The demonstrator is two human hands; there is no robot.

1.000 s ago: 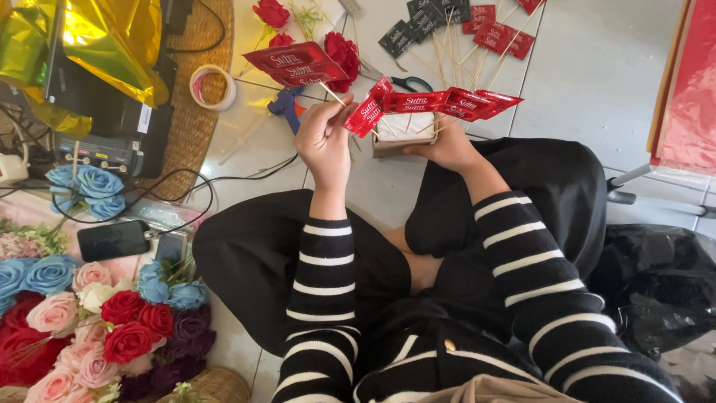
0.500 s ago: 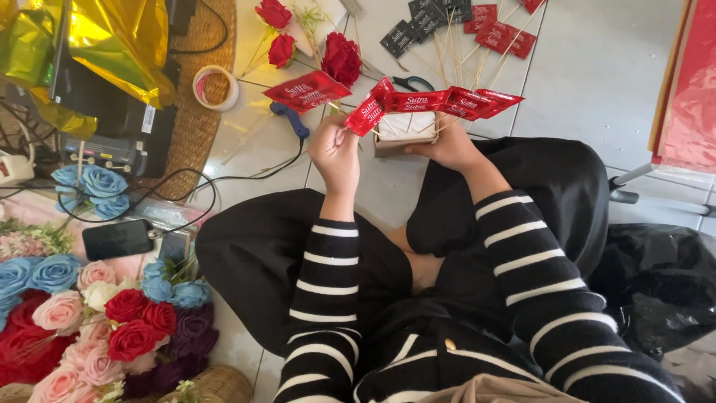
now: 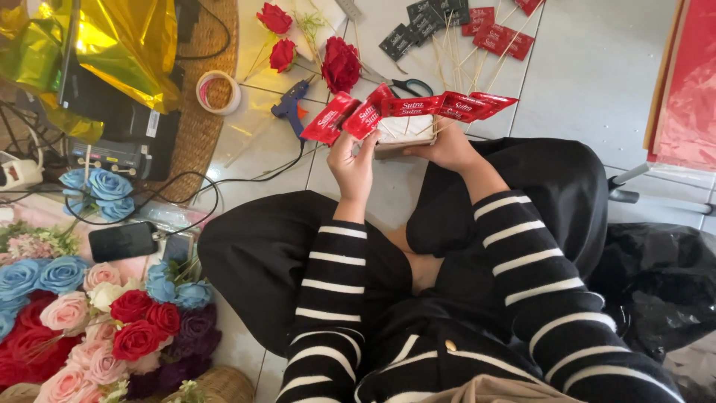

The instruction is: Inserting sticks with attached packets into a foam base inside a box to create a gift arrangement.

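Head view, left hand (image 3: 352, 160) gripping red packets (image 3: 344, 119)

Red foil packets (image 3: 406, 110) — apparently on sticks — fanned upright.

Open tiled floor (image 3: 597, 67) lies to the right of the hands, bounded by the red sheets (image 3: 686, 89) at the far right. Ahead, the way is cluttered by skewered packets (image 3: 462, 22), scissors (image 3: 410, 86), a blue glue gun (image 3: 292, 104) and red roses (image 3: 339, 63). To the left, cables (image 3: 186, 186), a tape roll (image 3: 216, 91), gold foil (image 3: 127, 45) and the flower heap (image 3: 89, 313) crowd the floor.
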